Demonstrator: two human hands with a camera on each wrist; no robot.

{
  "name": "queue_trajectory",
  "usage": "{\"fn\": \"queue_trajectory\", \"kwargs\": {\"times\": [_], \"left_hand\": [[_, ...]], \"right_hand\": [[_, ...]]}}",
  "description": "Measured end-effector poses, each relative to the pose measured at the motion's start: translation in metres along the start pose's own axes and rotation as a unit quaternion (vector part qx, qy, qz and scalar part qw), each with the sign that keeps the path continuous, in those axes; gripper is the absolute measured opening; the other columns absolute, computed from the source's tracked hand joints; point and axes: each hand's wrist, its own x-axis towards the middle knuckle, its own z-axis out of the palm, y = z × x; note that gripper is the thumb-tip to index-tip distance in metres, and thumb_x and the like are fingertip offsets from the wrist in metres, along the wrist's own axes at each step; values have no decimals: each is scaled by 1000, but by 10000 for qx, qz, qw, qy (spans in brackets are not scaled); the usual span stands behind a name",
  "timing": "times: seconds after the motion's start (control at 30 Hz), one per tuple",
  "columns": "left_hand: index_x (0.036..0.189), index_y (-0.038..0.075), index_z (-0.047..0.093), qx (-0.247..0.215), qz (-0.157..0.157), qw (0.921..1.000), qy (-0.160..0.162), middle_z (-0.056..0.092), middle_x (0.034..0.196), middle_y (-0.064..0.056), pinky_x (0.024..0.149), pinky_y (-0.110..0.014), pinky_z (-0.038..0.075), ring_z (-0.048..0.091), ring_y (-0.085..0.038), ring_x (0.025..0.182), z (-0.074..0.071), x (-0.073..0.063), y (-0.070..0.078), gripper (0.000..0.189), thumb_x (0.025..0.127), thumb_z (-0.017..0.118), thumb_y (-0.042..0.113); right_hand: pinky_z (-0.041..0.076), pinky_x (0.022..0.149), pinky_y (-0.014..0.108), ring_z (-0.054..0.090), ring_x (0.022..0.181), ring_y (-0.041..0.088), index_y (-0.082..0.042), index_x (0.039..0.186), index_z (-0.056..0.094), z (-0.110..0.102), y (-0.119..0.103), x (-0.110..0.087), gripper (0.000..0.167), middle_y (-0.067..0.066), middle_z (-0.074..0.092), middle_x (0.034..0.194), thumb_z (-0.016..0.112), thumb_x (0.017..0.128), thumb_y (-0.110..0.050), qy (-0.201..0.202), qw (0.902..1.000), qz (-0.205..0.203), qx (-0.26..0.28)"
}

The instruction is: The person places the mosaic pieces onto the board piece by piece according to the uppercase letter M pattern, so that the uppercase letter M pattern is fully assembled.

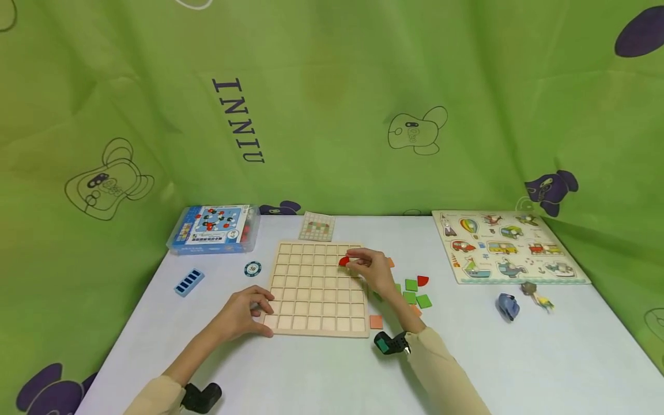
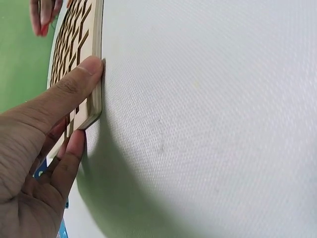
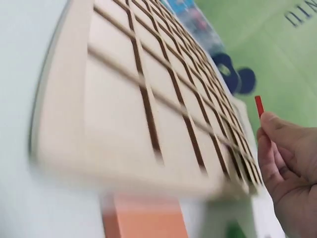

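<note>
Left hand: the left hand grips the near left corner of a wooden grid board, thumb at its near edge and fingers along its left side.
Right hand: the right hand, well apart from the left, pinches a red quarter-circle piece between thumb and fingers, held up over the far right part of the board.
Grid board: pale wood with rows of square compartments, lying flat in the middle of the surface.
Loose pieces: right of the board, beside and partly behind the right forearm, lie green squares, orange pieces and a second red quarter-circle; one orange square sits just beside the board's near right corner.
Pattern card: a small printed card lies just beyond the board's far edge.
Left side: a round chip, a light-blue block with dark bars and, farther back, a plastic case with a molecule picture.
Right side: a picture puzzle board with vehicles lies far right; nearer are a small blue-grey object and a small figure.
Backdrop: green cloth with cartoon outlines.
</note>
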Motion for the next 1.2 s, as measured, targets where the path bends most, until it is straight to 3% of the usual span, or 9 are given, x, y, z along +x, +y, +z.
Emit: {"fn": "queue_trajectory", "kwargs": {"times": [0.23, 0.43, 0.57, 0.77, 0.97, 1.2], "left_hand": [[77, 11, 65, -20, -49, 10000, -5, 60, 115, -9, 74, -22, 55, 57, -28, 103, 0, -3, 0, 34, 57, 92, 11], [77, 11, 66, -67, 1, 10000, 8, 60, 115, -8, 75, -22, 55, 56, -28, 105, 2, -2, 0, 33, 57, 92, 12], [78, 12, 67, -69, 45, 10000, 18, 60, 115, -8, 76, -22, 55, 56, -28, 105, 4, 0, 0, 33, 57, 92, 13], [78, 12, 66, -143, -50, 9999, 21, 60, 115, -8, 75, -22, 55, 56, -27, 103, 6, -1, 0, 33, 57, 92, 13], [78, 11, 66, -161, -63, 9998, 25, 60, 115, -8, 75, -22, 55, 56, -28, 105, 6, 0, -1, 34, 56, 92, 13], [78, 11, 66, -86, -26, 9999, 69, 60, 116, -8, 74, -23, 55, 56, -28, 106, 1, 0, -4, 34, 56, 92, 14]], "right_hand": [[56, 71, 24, 67, 86, 29, 7, 109, 67, 52, -8, 8, 28, 18, 69, 104, 71, 82, 2, -206, 9995, -211, 141], [55, 68, 22, 67, 81, 27, 8, 110, 66, 78, -15, 12, 30, 19, 69, 102, 72, 82, 2, -489, 9975, -505, -4], [55, 68, 20, 67, 80, 24, 9, 110, 66, 88, -17, 16, 29, 19, 69, 101, 71, 82, 4, -604, 9959, -665, -121], [53, 67, 18, 66, 78, 24, 10, 107, 66, 99, -22, 19, 28, 20, 69, 99, 71, 81, 6, -825, 9946, -588, -206], [53, 65, 17, 67, 76, 24, 9, 105, 66, 102, -26, 23, 28, 19, 70, 98, 74, 79, 4, -768, 9951, -531, -330], [55, 69, 20, 67, 82, 27, 8, 107, 65, 104, -30, 29, 32, 20, 68, 99, 75, 77, 6, -678, 9957, -623, -99]]}}
